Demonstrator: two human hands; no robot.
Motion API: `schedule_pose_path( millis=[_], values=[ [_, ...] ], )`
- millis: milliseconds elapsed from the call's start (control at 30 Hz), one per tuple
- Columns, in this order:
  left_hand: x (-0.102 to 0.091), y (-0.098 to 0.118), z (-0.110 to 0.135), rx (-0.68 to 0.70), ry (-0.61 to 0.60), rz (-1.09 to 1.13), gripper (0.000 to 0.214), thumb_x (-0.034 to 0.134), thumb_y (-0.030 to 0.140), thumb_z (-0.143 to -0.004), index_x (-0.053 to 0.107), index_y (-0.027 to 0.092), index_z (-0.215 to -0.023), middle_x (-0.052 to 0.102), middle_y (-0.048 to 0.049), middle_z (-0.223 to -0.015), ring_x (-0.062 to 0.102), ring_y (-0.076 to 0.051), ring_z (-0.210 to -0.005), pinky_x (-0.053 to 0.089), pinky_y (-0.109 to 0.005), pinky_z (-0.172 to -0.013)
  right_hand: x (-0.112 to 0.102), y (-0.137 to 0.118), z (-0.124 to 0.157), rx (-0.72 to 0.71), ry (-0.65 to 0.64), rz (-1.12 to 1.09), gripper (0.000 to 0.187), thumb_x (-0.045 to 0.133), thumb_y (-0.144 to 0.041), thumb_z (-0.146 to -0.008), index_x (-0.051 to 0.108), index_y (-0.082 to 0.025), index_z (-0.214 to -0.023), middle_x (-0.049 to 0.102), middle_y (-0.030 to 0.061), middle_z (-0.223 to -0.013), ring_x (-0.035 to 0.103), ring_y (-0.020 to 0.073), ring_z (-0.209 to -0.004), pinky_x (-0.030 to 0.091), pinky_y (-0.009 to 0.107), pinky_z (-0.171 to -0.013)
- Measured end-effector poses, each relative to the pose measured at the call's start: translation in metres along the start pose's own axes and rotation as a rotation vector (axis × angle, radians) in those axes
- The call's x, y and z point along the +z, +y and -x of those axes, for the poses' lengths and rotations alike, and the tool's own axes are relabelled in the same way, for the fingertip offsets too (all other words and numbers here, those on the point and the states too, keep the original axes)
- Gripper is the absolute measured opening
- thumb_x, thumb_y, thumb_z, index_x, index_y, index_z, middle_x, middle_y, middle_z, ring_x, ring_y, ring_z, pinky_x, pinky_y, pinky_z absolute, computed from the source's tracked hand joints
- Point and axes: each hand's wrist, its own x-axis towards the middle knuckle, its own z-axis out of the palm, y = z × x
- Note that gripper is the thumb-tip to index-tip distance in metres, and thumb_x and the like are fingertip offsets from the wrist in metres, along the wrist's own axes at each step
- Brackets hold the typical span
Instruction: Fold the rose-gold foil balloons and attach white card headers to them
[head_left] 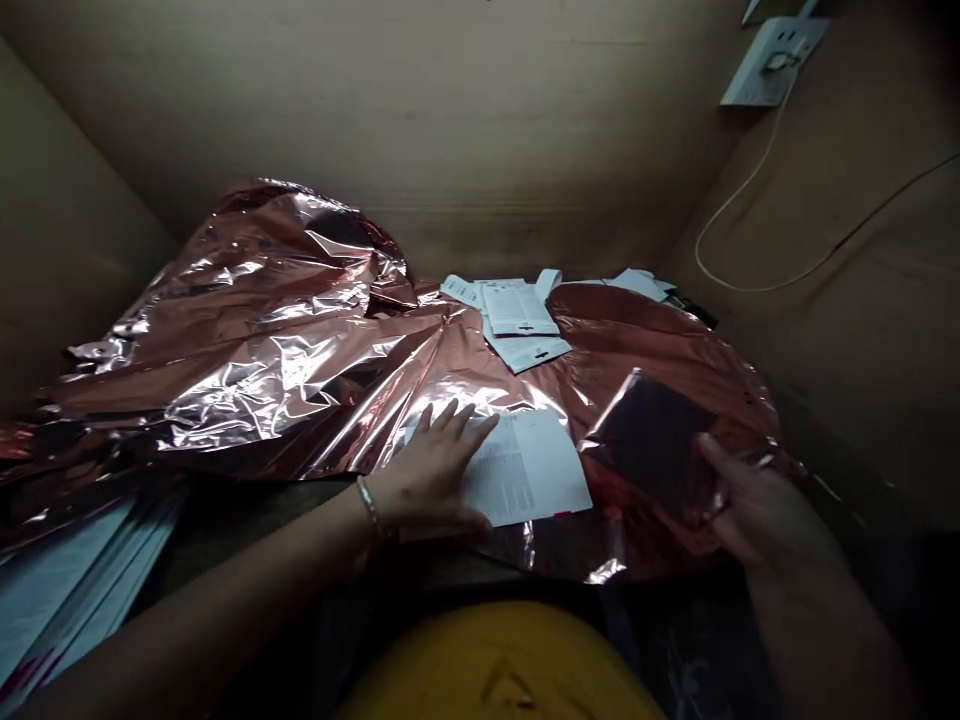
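Note:
My left hand [439, 470] lies with fingers spread on the left part of a white printed card-like packet [536, 465]. That packet rests on a copper-pink foil sheet [420, 350]. At the right, my right hand [757, 510] pinches the edge of a dark shiny flat square piece [656, 440] between thumb and fingers. Whether this piece is separate or a folded part of the foil, I cannot tell. Behind the hands, several white printed packets [517, 310] with hanging slots sit in a loose pile on the foil.
Crumpled foil rises in a heap [285, 240] at the back left. A stack of white packets [67, 580] stands at the lower left. Plain walls close in the surface. A white cable [720, 210] hangs from a wall socket [776, 60] at the upper right.

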Motion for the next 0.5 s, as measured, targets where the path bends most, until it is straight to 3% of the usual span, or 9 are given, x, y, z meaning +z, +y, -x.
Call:
schedule_pose_path(
  millis=[100,167,367,500],
  values=[
    [0.008,-0.005,-0.021,0.032,-0.059,-0.002,0.123,0.068,0.077,-0.056,0.021,0.015,-0.151,0.015,-0.0266,-0.155,0.01,-0.046,-0.143,0.01,-0.064,-0.111,0.034,0.002,0.004,0.318,-0.175,-0.238,0.03,0.08,-0.032,-0.069,0.068,-0.025,-0.096,0.073,0.0035,-0.094,0.069,0.0272,-0.094,0.057,0.041,-0.083],
    [0.017,-0.009,-0.026,0.059,-0.031,0.022,0.122,0.068,0.077,-0.057,0.021,0.015,-0.151,0.015,-0.0262,-0.155,0.01,-0.045,-0.143,0.01,-0.063,-0.111,0.054,0.007,0.005,0.446,-0.336,-0.241,0.038,0.08,-0.032,-0.068,0.067,-0.021,-0.103,0.074,0.0051,-0.095,0.068,0.0286,-0.096,0.055,0.046,-0.087],
    [0.023,-0.015,-0.021,0.125,0.031,0.094,0.126,0.073,0.071,-0.054,0.018,0.015,-0.152,0.018,-0.0243,-0.155,0.013,-0.044,-0.143,0.009,-0.061,-0.113,0.086,0.01,-0.004,0.555,-0.526,-0.158,0.033,0.078,-0.031,-0.069,0.067,-0.018,-0.098,0.074,0.0066,-0.09,0.069,0.0265,-0.091,0.055,0.043,-0.086],
    [0.017,-0.012,-0.016,0.137,0.033,0.1,0.111,0.073,0.066,-0.06,0.027,0.018,-0.149,0.025,-0.0198,-0.153,0.015,-0.042,-0.143,0.008,-0.057,-0.115,0.096,0.012,-0.006,0.637,-0.609,-0.14,0.024,0.074,-0.029,-0.073,0.067,-0.017,-0.092,0.074,0.0064,-0.082,0.071,0.0231,-0.078,0.057,0.04,-0.078]
  ],
)
